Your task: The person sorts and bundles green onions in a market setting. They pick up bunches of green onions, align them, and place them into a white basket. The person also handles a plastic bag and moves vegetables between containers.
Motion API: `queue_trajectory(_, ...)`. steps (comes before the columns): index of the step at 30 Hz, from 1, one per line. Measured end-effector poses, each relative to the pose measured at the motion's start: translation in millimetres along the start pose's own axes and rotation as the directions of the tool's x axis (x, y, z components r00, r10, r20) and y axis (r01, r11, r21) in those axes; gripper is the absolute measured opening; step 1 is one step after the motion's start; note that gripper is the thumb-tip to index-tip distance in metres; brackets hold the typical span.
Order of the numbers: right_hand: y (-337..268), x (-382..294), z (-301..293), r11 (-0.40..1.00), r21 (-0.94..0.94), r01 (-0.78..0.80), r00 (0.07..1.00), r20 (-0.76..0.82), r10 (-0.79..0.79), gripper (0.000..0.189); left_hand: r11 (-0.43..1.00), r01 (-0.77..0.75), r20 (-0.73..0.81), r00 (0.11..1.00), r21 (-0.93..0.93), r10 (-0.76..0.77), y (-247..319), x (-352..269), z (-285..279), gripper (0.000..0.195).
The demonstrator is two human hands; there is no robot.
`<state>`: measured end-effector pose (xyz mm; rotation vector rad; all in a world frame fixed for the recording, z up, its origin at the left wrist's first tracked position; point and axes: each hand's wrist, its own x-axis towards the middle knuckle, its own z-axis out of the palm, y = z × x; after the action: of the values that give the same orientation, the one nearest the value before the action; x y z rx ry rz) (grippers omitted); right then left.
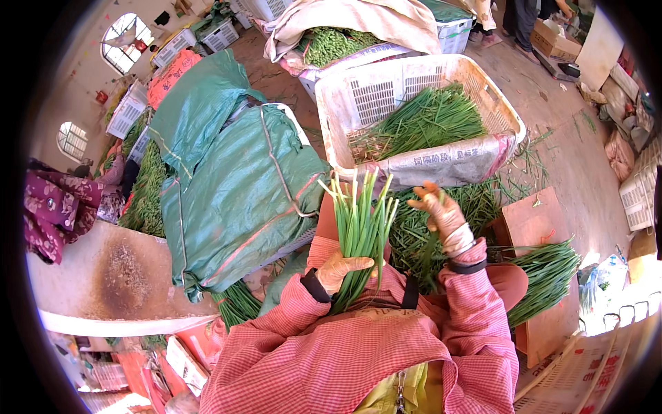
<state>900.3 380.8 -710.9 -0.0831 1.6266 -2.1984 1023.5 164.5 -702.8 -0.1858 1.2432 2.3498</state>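
Observation:
My left hand (339,271), in a thin stained glove, is closed around a bunch of long green stalks (362,222), pale cut ends pointing away from me. To its right my right hand (439,209), also gloved and wrapped at the wrist, is raised with bent fingers; a bit of green shows at the fingers, but whether it grips anything is unclear. Beneath the right hand lies a heap of loose green leaves (414,243). Beyond both hands, a white plastic crate (414,67) holds a pile of similar green stalks (434,121).
Green woven sacks (248,191) cover crates at left. A wooden stool (535,217) stands at right beside another bundle of stalks (548,274). Behind the crate, a cloth (357,15) partly covers more greens (336,46). Other people are at the far left and upper right.

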Motion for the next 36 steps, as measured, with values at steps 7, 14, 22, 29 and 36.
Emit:
queue_trajectory(7,-13.7,-2.1,62.0,0.977,0.193,-0.089,0.91,0.414,0.002,0.046,0.901,0.381,0.28,0.859,0.208,-0.428,-2.2,11.4,1.1,0.043)
queue_trajectory(14,-2.5,-11.8,48.3,0.914,0.386,-0.128,0.976,0.214,0.046,0.026,0.412,-0.313,0.111,0.888,0.856,0.446,91.3,-11.4,-6.7,0.089)
queue_trajectory(22,-27.0,-14.2,45.2,0.996,-0.016,0.092,0.951,0.299,-0.083,0.035,0.894,0.363,0.293,0.853,0.263,-0.432,35.1,58.9,10.2,0.071)
queue_trajectory(29,-100.5,-2.9,21.9,0.857,-0.17,0.486,0.819,0.431,-0.379,0.052,0.955,0.17,0.388,0.885,0.243,-0.257,41.4,64.3,35.1,0.042)
queue_trajectory(36,-49.3,15.2,36.3,0.928,0.27,0.258,0.945,0.128,-0.3,0.077,0.979,0.198,0.165,0.965,0.056,-0.204,67.1,76.8,26.1,0.027)
